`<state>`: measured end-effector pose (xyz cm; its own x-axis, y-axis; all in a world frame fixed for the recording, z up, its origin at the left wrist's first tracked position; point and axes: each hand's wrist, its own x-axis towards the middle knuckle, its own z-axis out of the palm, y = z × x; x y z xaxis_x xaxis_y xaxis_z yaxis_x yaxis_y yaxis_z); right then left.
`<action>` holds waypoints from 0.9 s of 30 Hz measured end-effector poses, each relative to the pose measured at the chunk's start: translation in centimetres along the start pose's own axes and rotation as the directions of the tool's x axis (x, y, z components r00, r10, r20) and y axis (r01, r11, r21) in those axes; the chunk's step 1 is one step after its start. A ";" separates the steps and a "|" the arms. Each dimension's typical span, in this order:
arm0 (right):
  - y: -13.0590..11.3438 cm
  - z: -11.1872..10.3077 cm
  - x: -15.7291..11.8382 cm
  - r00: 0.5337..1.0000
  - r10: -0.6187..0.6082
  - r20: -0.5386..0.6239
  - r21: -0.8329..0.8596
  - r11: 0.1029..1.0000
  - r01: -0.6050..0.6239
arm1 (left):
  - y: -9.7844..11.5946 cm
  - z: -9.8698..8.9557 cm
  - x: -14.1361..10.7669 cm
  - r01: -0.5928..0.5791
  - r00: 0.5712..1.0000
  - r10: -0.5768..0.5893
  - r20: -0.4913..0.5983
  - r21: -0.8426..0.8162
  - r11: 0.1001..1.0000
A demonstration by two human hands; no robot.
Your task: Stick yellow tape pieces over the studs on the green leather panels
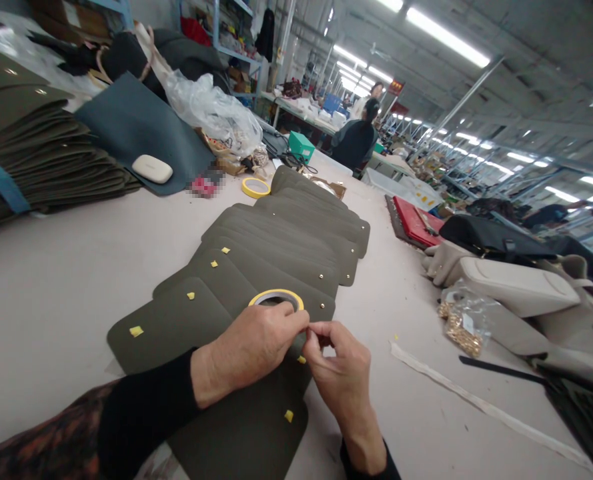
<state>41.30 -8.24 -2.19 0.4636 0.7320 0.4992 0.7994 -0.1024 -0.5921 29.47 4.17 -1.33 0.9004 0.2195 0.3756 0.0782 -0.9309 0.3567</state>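
Observation:
My left hand (256,343) is closed around the near edge of a roll of yellow tape (277,293), above the overlapping dark olive panels (271,233). Thumb and forefinger of my right hand (340,363) are pinched together, touching the left fingertips at the roll's edge. Whatever lies in that pinch, likely a bit of tape, is too small to make out. Small yellow tape pieces (136,331) stick to several panels, some under and near my hands. Gold studs (322,306) dot the panels' right ends.
A second tape roll (256,188) lies beyond the panels. At left stands a stack of olive panels (51,160) beside a white case (152,169). Bags (519,287), a packet of gold hardware (463,327) and a pale strip (476,400) lie right. A person (355,143) sits farther back.

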 end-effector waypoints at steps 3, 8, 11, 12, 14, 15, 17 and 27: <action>0.0 0.0 0.5 0.942 0.326 0.076 0.229 0.914 -0.334 | 0.0 0.7 0.5 -0.051 0.993 0.055 -0.103 0.042 0.998; 0.2 0.3 1.2 0.940 0.339 0.046 0.197 0.919 -0.342 | -0.5 2.2 0.5 -0.035 0.975 0.051 -0.216 0.077 0.996; 0.0 0.9 1.3 0.977 0.210 -0.035 0.038 0.977 -0.208 | -1.1 2.7 0.3 -0.024 0.974 0.042 -0.223 0.082 0.996; -0.2 1.1 1.3 0.983 0.176 -0.049 0.007 0.984 -0.176 | -1.3 2.7 0.2 -0.022 0.973 0.039 -0.227 0.075 0.997; -0.4 1.5 1.4 0.989 0.129 -0.067 -0.018 0.991 -0.130 | -1.5 2.6 0.2 -0.022 0.971 0.034 -0.235 0.056 0.998; -0.4 1.6 1.4 0.991 0.116 -0.072 -0.021 0.993 -0.117 | -1.6 2.5 0.1 -0.021 0.970 0.031 -0.239 0.048 0.999; 0.0 1.7 1.6 0.988 0.128 -0.090 -0.034 0.991 -0.131 | -1.3 2.1 0.1 -0.034 0.968 0.041 -0.248 0.034 0.999; 6.3 -1.2 2.8 0.791 0.591 0.157 0.404 0.693 -0.598 | -0.4 3.1 -0.3 -0.043 0.999 0.044 -0.003 0.161 0.986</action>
<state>48.10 -7.64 -3.75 0.7795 0.6241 -0.0542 0.1224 -0.2367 -0.9639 30.54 3.61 -4.26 0.9015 0.1789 0.3940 0.1068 -0.9744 0.1980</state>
